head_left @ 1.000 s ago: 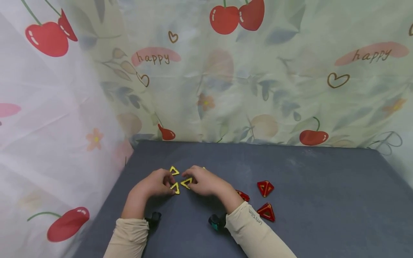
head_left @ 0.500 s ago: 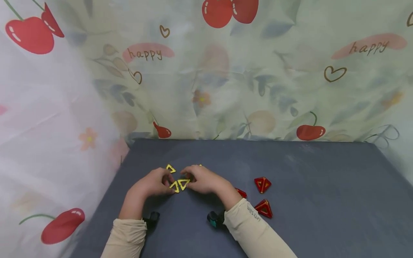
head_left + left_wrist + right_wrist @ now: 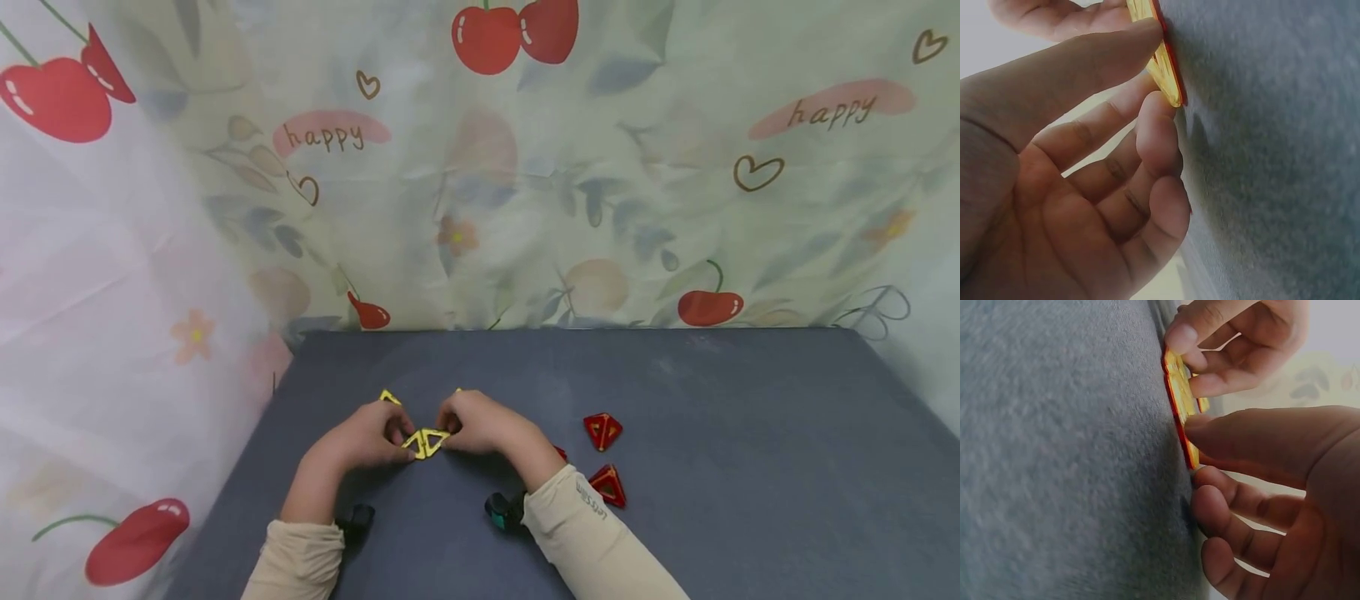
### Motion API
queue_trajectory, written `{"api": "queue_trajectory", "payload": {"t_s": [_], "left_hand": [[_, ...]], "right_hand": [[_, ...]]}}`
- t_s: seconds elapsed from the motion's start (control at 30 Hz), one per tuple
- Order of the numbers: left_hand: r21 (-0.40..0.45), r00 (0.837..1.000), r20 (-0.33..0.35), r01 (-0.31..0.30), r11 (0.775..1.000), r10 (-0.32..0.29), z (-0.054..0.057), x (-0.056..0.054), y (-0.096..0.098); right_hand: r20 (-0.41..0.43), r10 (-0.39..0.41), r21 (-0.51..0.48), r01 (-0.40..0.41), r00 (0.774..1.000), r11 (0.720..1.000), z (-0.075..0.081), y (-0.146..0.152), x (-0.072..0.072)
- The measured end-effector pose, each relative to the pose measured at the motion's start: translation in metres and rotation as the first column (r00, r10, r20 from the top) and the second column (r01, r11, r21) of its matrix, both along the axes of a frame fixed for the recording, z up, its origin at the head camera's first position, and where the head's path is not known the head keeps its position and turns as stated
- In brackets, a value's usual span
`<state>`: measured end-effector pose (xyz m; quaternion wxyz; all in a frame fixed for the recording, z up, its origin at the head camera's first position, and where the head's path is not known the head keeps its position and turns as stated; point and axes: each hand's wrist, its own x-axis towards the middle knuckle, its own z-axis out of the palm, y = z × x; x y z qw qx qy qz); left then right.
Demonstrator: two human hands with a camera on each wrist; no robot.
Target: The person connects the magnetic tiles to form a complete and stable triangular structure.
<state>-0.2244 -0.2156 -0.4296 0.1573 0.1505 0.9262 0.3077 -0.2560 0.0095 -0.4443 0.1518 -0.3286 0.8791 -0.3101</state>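
Two yellow triangle tiles with hollow centres meet edge to edge, low over the dark table (image 3: 735, 517). My left hand (image 3: 367, 433) pinches the left yellow tile (image 3: 414, 442) at its outer corner. On the other side, my right hand (image 3: 483, 425) pinches the right yellow tile (image 3: 437, 432) between thumb and fingers. In the right wrist view both thumbs press the tiles' yellow faces, and a red edge (image 3: 1180, 428) runs along their underside. Behind the left fingers lies another yellow triangle (image 3: 389, 397); a yellow sliver (image 3: 460, 389) peeks out past the right hand.
Right of the right forearm sit two red pyramid-like pieces, a farther one (image 3: 602, 431) and a nearer one (image 3: 609, 485). A further red piece (image 3: 561, 452) is mostly hidden by that forearm. Printed cloth (image 3: 525, 250) hangs behind the table and along its left.
The two held yellow tiles were apart a second ago; they have come together edge to edge. Both hands have drawn slightly nearer the body, and the head view has shifted a little.
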Motion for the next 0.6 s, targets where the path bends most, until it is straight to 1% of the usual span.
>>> {"api": "queue_trajectory", "payload": {"t_s": [0.17, 0.3, 0.4, 0.53, 0.6], "left_hand": [[0.000, 1.000, -0.006, 0.019, 1.000, -0.019, -0.003, -0.001, 0.003], [-0.003, 1.000, -0.005, 0.030, 1.000, -0.030, -0.003, -0.001, 0.007], [-0.002, 0.999, -0.008, 0.045, 0.999, -0.045, -0.002, -0.001, 0.009], [0.017, 0.997, -0.024, 0.080, 0.997, -0.080, 0.000, -0.001, 0.009], [0.028, 0.996, -0.029, 0.084, 0.996, -0.083, 0.001, -0.001, 0.008]], "right_hand": [[0.009, -0.011, 0.011, 0.011, 1.000, 1.000, 0.000, 0.004, 0.000], [0.004, -0.014, 0.005, 0.014, 1.000, 1.000, 0.000, 0.006, -0.001], [0.008, -0.008, -0.016, 0.008, 1.000, 1.000, 0.002, 0.007, -0.001], [0.032, 0.005, -0.059, -0.003, 0.999, 0.998, 0.007, 0.007, -0.001], [0.033, 0.009, -0.073, -0.007, 0.999, 0.997, 0.010, 0.007, -0.001]]}}
